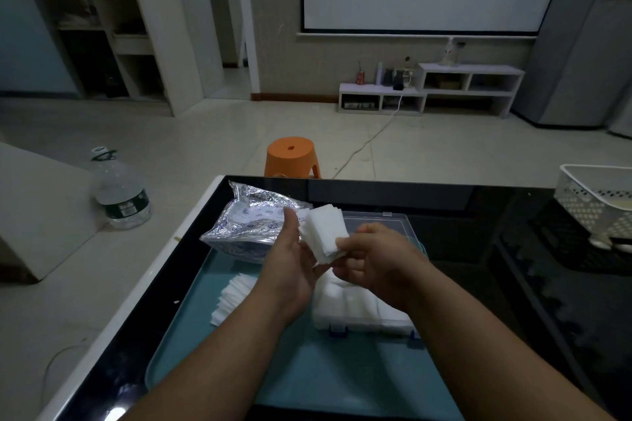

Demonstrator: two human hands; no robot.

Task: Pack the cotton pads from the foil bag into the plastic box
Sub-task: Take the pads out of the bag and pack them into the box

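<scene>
A stack of white cotton pads (325, 231) is held up between both hands above the plastic box. My left hand (290, 267) cups the stack from the left, and my right hand (372, 260) pinches its lower right corner. The clear plastic box (359, 313) lies below on a teal tray (307, 369), filled with white pads, its lid (379, 220) open behind. The silver foil bag (249, 222) lies on the tray's far left. A loose fan of cotton pads (231, 297) rests on the tray left of my left wrist.
The tray sits on a black glass table (478, 208) with a white edge. A white perforated basket (598, 202) stands at the table's right. An orange stool (292, 155) is beyond the far edge, and a large water bottle (119, 191) stands on the floor at left.
</scene>
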